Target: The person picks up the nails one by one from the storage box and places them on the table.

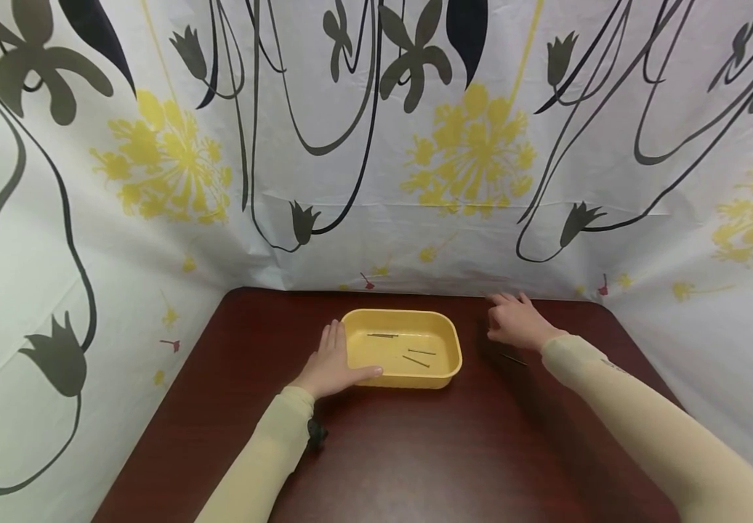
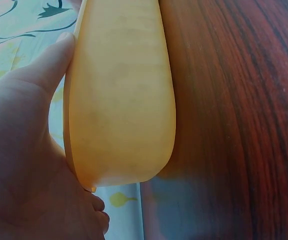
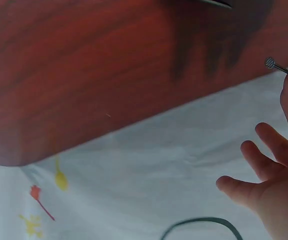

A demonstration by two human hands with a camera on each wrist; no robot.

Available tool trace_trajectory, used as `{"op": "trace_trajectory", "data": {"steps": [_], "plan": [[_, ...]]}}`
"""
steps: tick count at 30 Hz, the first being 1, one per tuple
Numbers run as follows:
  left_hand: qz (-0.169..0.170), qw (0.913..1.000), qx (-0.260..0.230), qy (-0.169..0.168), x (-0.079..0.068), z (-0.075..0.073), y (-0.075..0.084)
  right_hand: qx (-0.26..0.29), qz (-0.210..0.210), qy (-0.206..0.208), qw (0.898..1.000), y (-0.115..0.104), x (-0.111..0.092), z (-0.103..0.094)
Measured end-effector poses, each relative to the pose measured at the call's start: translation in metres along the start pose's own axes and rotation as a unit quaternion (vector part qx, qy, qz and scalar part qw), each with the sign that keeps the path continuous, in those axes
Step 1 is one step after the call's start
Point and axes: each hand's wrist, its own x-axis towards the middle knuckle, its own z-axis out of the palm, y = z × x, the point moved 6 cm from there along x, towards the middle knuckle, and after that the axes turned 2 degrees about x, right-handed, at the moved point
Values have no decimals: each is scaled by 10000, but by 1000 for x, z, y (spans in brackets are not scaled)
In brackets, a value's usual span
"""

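Observation:
A yellow plastic tray (image 1: 403, 379) stands on the table, with several thin nails (image 1: 416, 361) lying loose on its bottom. My left hand (image 1: 332, 369) rests against the tray's left end, fingers straight along the side and thumb over the near rim. In the left wrist view the thumb lies along the rim of the tray (image 2: 121, 95). To the right of the tray, my right hand (image 1: 517, 325) is raised over the table. It pinches a nail (image 3: 270, 63) between thumb and forefinger, the other fingers spread. Below that hand another nail (image 1: 514, 359) lies on the table.
The dark reddish-brown table (image 1: 455, 450) has its far edge against a white patterned cloth (image 1: 363, 181), which also hangs at the left and right sides. A small dark object (image 1: 315, 434) shows beneath the left wrist.

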Motion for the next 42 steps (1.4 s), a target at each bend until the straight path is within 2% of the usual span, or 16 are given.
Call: {"op": "trace_trajectory", "data": {"steps": [4,9,15,23,33,42], "plan": [[42,10000,-50,70,-1,-2,1,39,104,-125,9999,7,-4,16],[-21,10000,-4,1,2,0,-2,140,261,-311,9991,16,-9,36],[-42,10000,25,-33,3,3,-3,158,272,-398,9987,18,-13,54],[-94,9999,-22,-62,1,1,0,37,142,-202,9997,15,-13,56],[15,10000,-61,71,-4,-4,5,273,235,-333,9988,14,-15,56],[0,10000,-87,18,-6,-5,5,482,312,-492,9971,13,-17,54]]}}
